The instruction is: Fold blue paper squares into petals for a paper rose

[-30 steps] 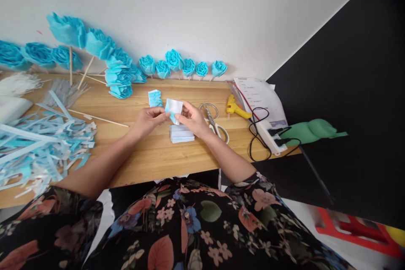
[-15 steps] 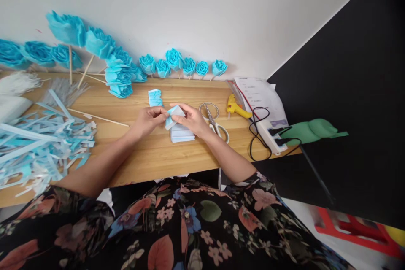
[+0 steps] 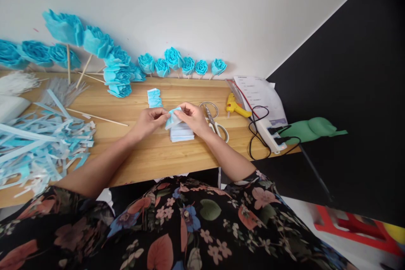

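A small light-blue and white piece of fabric-like sheet (image 3: 172,120) is pinched between my two hands. My left hand (image 3: 152,121) grips its left edge with thumb and fingertips. At the opposite side my right hand (image 3: 193,119) closes on it, with the thumb over the top. Just beneath lies a stack of pale blue-white cut pieces (image 3: 182,133), partly covered by the held piece and my right hand. Behind my hands a few gathered blue pieces (image 3: 155,98) rest on the wooden table (image 3: 148,156). Scissors (image 3: 215,122) with white handles lie beside my right hand.
Blue flowers (image 3: 173,58) on sticks line the wall. Cut strips (image 3: 41,143) heap up at the left, near a thin stick (image 3: 98,117). To the right are a yellow glue gun (image 3: 237,106), a power strip (image 3: 268,135) with black cords, and printed paper (image 3: 261,93).
My right fingers have drawn back and curled in on the piece's upper right corner, which looks more folded now. My left hand keeps its pinch with little movement.
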The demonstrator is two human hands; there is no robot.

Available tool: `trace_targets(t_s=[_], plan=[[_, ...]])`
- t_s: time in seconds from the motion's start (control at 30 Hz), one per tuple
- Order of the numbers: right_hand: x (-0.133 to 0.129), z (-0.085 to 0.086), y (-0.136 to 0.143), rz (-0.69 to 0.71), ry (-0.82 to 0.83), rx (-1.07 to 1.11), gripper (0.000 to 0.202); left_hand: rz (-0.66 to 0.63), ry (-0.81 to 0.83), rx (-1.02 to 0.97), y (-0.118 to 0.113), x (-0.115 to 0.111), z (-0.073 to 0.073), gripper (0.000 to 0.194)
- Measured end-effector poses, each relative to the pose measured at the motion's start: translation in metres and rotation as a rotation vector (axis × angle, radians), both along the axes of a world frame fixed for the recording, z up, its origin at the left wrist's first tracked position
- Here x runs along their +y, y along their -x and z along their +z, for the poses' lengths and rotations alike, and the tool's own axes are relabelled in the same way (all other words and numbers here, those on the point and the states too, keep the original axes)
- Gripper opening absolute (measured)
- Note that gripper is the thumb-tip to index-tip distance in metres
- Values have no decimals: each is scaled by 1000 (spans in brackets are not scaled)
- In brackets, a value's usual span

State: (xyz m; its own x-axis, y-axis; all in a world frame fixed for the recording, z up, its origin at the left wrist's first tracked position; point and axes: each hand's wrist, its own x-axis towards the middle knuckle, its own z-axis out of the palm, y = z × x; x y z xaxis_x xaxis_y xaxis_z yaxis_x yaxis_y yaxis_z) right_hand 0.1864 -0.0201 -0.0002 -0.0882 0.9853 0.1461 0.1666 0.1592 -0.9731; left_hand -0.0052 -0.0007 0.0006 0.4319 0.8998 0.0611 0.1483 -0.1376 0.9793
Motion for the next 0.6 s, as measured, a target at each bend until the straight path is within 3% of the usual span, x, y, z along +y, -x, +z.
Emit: trace_targets(t_s=[0.33, 0.47, 0.6], plan=[[-2, -3, 0, -6, -99, -9, 23, 20, 79, -23, 0, 4, -7, 36], [-1, -3, -2, -15, -318, -197, 6, 46, 128, -56, 0, 5, -3, 35], [2, -5, -4, 15, -502, -342, 10, 80, 159, -101, -1, 4, 4, 32]])
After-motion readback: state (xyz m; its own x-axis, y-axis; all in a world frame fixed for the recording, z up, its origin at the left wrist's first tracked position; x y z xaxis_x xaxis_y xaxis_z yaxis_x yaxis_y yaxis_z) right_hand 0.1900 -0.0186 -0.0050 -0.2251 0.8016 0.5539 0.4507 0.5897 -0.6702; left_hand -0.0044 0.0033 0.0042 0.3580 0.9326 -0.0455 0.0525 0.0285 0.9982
